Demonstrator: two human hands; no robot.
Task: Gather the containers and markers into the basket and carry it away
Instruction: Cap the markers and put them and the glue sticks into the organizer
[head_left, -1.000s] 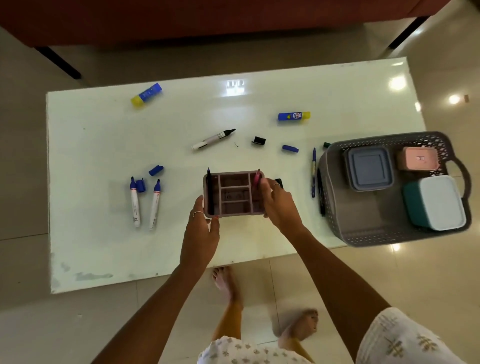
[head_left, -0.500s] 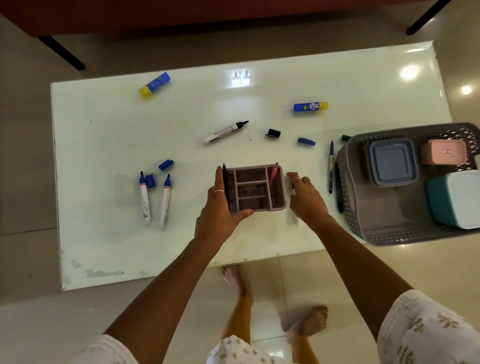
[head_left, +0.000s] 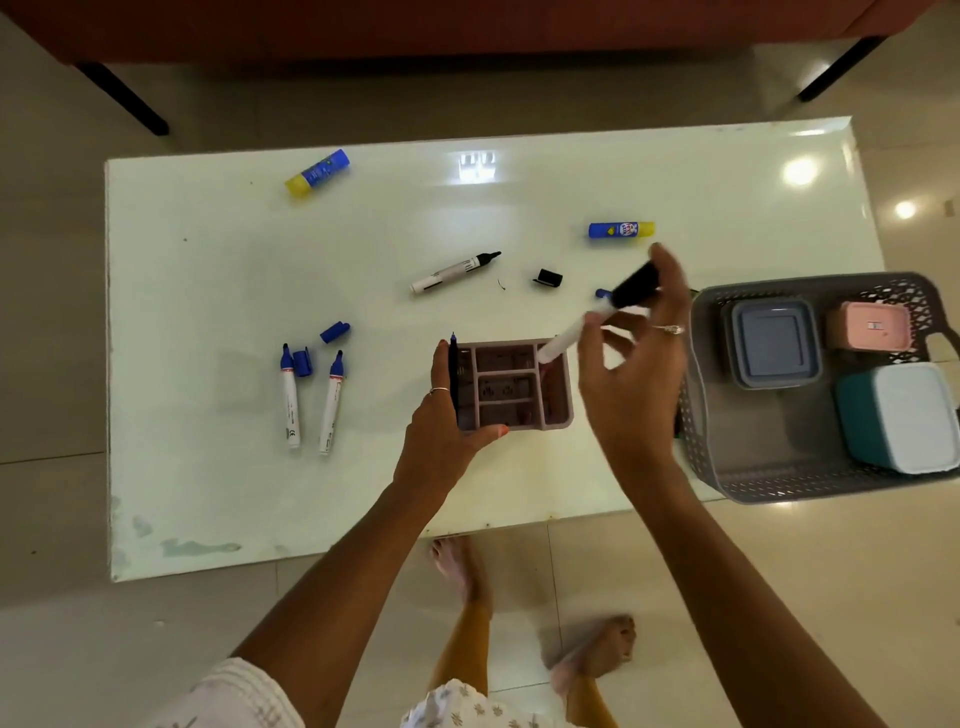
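On the pale table (head_left: 208, 291), seen from above, the left hand (head_left: 447, 421) grips the left side of a pink divided organizer (head_left: 514, 387), fingers along its left wall and thumb curled under its near edge. A dark pen (head_left: 453, 374) stands in the compartment beside those fingers. Just right of the organizer, the right hand (head_left: 636, 364) is raised, pinching a white marker with a black cap (head_left: 597, 317) between thumb and fingers; the marker tilts, its white end down over the organizer's right compartment.

Right of that hand, a grey basket (head_left: 748, 483) overhangs the table edge, holding a grey container (head_left: 771, 343), a pink container (head_left: 870, 325) and a teal container with a white lid (head_left: 898, 415).

Left of the left hand lie 2 blue-tipped markers (head_left: 311, 400) and 2 loose blue caps (head_left: 318, 347). Beyond the hands lie an uncapped black marker (head_left: 452, 273), a black cap (head_left: 548, 278) and 2 blue-and-yellow glue sticks (head_left: 621, 229).
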